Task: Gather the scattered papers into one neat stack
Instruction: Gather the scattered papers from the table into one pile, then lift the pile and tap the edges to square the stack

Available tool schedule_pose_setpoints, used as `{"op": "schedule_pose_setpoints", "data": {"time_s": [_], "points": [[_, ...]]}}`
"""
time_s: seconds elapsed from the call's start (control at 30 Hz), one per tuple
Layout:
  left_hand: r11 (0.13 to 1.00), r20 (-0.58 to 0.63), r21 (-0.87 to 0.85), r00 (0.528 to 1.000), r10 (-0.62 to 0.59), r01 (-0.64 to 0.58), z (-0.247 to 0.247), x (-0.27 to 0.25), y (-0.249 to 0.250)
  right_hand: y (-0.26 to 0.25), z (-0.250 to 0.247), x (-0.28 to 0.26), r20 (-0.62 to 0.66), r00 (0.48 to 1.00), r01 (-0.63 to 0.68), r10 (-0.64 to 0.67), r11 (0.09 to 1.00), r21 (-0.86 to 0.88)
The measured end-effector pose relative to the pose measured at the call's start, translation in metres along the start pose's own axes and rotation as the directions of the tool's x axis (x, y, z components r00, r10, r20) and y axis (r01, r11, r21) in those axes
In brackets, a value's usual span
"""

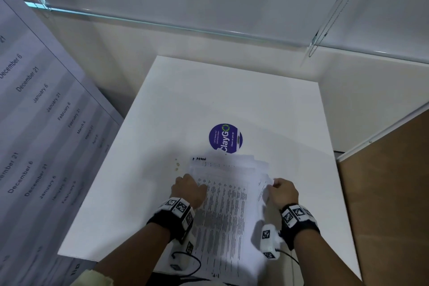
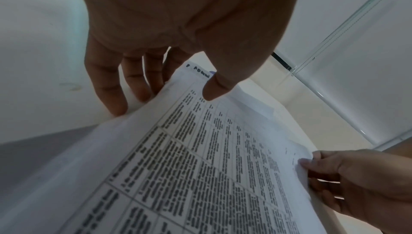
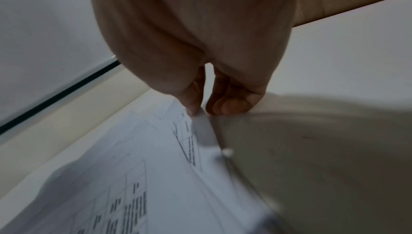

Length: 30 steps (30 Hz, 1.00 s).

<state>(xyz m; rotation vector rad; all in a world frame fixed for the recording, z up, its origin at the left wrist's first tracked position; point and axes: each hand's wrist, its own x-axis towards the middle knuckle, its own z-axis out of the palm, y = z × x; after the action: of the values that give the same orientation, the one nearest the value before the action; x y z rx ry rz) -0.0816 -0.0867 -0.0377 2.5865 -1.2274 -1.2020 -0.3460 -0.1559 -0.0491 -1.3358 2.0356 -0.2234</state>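
Leftmost, calendar sheets: large grey printed sheets with month-and-day labels such as "December 21" and "January 6" lean along the left edge of the head view, beside the tabletop.
Tabletop: a white square surface set against a white wall corner; a few small yellowish specks lie on it near the far left corner of the papers.
Left hand: it grips the left edge of the papers; in the left wrist view the thumb lies on top of the printed page and the fingers curl under that edge.
Papers: a loose pile of printed sheets sits at the near middle of the tabletop, between the 2 hands; the top sheet carries a dense table of text, and the far edges of the lower sheets fan out unevenly. The left edge is lifted off the tabletop.
Sticker: a round purple label reading "ClayGo" lies flat just beyond the far edge of the papers, partly covered by them.
Right hand: it pinches the right edge of the papers between thumb and curled fingers.
Rightmost, brown panel: a brown board stands beside the right edge of the tabletop.
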Motion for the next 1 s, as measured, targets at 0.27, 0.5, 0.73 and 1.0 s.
{"op": "schedule_pose_setpoints", "data": {"time_s": [0.27,0.5,0.73,1.0], "points": [[1.000,0.007,-0.002,1.000,0.021,-0.021,-0.003,0.005,0.000,-0.013,0.003,-0.001,-0.072,0.989,0.141,-0.130,0.974,0.177],[0.999,0.074,0.019,0.996,0.039,-0.040,0.000,0.001,0.000,-0.015,0.010,-0.011,-0.117,0.993,0.012,0.007,0.987,0.161],[0.997,0.037,-0.005,0.996,-0.080,0.081,0.013,-0.005,0.009,-0.001,0.043,-0.033,0.125,0.989,-0.057,0.077,0.986,-0.156],[0.964,0.163,-0.144,0.966,-0.199,0.223,0.015,-0.006,0.015,-0.029,0.024,-0.073,0.152,0.988,0.002,0.011,0.996,-0.086]]}}
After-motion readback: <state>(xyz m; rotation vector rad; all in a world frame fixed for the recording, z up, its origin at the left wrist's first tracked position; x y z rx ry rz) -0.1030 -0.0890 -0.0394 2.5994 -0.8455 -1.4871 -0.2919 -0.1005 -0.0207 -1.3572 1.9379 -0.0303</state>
